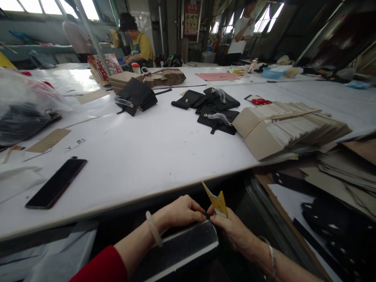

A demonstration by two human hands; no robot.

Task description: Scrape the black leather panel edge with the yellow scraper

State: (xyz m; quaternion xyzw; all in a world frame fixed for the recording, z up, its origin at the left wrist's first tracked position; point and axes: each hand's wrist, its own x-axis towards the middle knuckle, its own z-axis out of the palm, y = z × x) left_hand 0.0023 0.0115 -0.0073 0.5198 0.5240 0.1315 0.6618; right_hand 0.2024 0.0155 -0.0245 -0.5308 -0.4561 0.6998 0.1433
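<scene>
Our hands, taken as the centre of the dial, meet over a dark panel [190,243] with pale edges, below the near edge of the white table [141,156]. Our left hand [185,213] has its fingers narrow, closed at the panel's upper edge. Our right hand [235,229] grips a yellow tool [219,203], with its thumb and forefinger nearly together beside our left fingertips; what they pinch appears to be a small dark piece, though shadow makes this uncertain. At 12 o'clock we see black pouches [219,115] in a loose pile; at 11 o'clock, another pouch [136,96] and, farther off, a person in yellow [142,49]. A banded card stack [261,135] lies between 1 and 2 o'clock, a phone [57,183] at 9 o'clock, a clear bag [22,94] at 10, and black cut pieces [340,227] at 3.
</scene>
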